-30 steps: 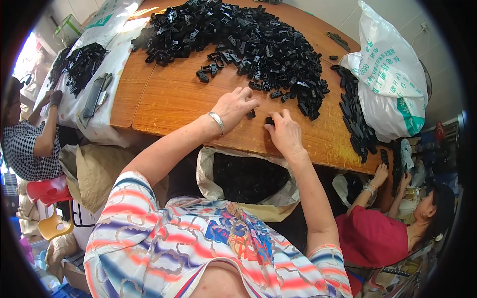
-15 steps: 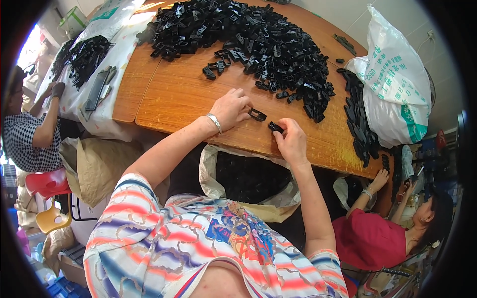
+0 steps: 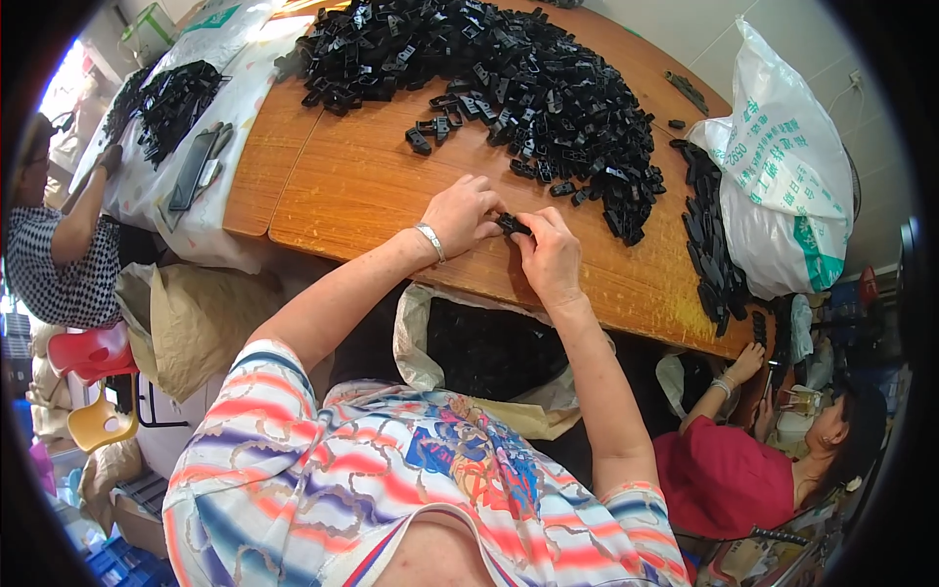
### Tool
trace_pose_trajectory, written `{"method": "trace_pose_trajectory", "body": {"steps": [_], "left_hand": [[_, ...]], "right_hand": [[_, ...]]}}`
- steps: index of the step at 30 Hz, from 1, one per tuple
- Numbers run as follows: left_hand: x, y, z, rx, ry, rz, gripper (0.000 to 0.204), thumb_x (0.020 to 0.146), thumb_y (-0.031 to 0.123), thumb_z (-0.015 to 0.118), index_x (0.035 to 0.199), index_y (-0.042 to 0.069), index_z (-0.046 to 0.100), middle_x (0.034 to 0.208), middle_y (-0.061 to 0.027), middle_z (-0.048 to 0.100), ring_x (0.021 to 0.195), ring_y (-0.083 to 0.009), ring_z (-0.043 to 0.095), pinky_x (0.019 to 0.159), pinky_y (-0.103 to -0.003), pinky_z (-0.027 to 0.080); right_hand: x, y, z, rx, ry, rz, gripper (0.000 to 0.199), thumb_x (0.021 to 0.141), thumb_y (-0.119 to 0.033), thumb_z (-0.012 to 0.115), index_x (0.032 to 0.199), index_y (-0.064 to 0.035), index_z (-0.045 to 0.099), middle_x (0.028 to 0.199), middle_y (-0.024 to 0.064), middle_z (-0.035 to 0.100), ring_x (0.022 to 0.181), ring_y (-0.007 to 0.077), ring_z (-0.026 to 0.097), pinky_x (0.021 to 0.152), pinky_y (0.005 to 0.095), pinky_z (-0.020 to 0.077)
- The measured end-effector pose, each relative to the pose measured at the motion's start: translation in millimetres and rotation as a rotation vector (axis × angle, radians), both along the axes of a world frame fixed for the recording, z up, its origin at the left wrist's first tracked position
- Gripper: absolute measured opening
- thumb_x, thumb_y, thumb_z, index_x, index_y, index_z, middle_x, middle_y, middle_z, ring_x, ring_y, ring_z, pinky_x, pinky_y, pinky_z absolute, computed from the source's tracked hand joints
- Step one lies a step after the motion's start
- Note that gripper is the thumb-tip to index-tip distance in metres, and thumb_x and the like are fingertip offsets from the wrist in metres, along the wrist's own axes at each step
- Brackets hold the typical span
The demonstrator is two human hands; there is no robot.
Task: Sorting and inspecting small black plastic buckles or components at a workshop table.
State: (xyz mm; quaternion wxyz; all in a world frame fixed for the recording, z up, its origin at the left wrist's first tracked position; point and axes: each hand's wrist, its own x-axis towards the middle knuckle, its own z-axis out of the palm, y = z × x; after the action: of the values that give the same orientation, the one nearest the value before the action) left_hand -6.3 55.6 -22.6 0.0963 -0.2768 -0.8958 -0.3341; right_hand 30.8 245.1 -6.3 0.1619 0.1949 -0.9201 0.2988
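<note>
Over the near side of the wooden table, my left hand [image 3: 460,217] and my right hand [image 3: 551,254] are close together, fingers pinched. Between their fingertips are small black plastic parts [image 3: 511,224], one from each hand, pressed against each other. My fingers partly cover them, so I cannot tell whether they are joined. Beyond my hands lies a large heap of similar black plastic parts [image 3: 562,108], a few strewn along its near edge. Below the table edge, an open sack [image 3: 411,338] holds more black pieces.
Black strips [image 3: 706,235] lie in a row at the table's right, beside a full white plastic bag [image 3: 782,176]. A person in red [image 3: 729,474] works at the right. Another in a checked top [image 3: 64,259] sits at the left table, near a brown sack [image 3: 201,323].
My right hand has moved left and slightly away from me, bringing its black part against the one in my left hand. The left hand has barely moved.
</note>
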Motion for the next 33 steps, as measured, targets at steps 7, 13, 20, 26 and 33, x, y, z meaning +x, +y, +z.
{"method": "trace_pose_trajectory", "body": {"steps": [7,13,20,26,33], "left_hand": [[0.4,1.0,-1.4,-0.009,0.014,0.016,0.021,0.077,0.019,0.076,0.094,0.009,0.069,0.096,-0.0066,0.06,0.098,-0.0285,0.055,0.083,-0.038,0.05],[-3.5,0.5,2.6,-0.046,-0.035,-0.042,0.023,0.077,0.021,0.075,0.095,0.009,0.069,0.095,-0.0069,0.061,0.099,-0.0293,0.056,0.085,-0.039,0.049],[-60.1,-12.2,-1.1,0.301,-0.068,0.196,0.04,0.081,0.013,0.076,0.117,0.006,0.061,0.101,-0.0108,0.064,0.087,-0.0215,0.066,0.08,-0.035,0.055],[-101.9,7.2,1.0,0.18,-0.033,0.358,0.043,0.078,0.017,0.078,0.116,0.007,0.06,0.116,-0.0158,0.057,0.105,-0.0344,0.061,0.089,-0.041,0.052],[-92.1,2.5,-2.6,0.288,-0.089,0.285,0.032,0.076,0.016,0.08,0.1,0.005,0.061,0.097,-0.0161,0.065,0.093,-0.0337,0.065,0.079,-0.039,0.052]], "right_hand": [[4.9,1.1,-5.1,0.251,0.192,0.073,0.033,0.084,-0.005,0.062,0.116,0.0007,0.063,0.101,0.0126,0.059,0.094,0.0304,0.06,0.074,0.0386,0.052],[7.6,0.3,-9.0,0.345,0.178,0.04,0.032,0.083,-0.009,0.067,0.113,-0.0018,0.065,0.097,0.0134,0.059,0.091,0.0327,0.06,0.077,0.0406,0.0517],[79.7,27.3,31.8,0.205,-0.263,0.16,0.023,0.079,-0.017,0.075,0.099,-0.0078,0.072,0.089,0.0136,0.065,0.08,0.0347,0.066,0.071,0.0428,0.0529],[46.6,31.2,44.6,0.381,-0.412,0.171,0.015,0.081,-0.017,0.072,0.093,-0.0078,0.072,0.087,0.0136,0.067,0.084,0.0326,0.067,0.074,0.043,0.053],[-65.8,-10.5,8.7,0.161,0.117,-0.02,0.019,0.084,-0.005,0.062,0.101,-0.0072,0.069,0.102,0.0124,0.062,0.083,0.0349,0.066,0.072,0.0437,0.0541]]}}
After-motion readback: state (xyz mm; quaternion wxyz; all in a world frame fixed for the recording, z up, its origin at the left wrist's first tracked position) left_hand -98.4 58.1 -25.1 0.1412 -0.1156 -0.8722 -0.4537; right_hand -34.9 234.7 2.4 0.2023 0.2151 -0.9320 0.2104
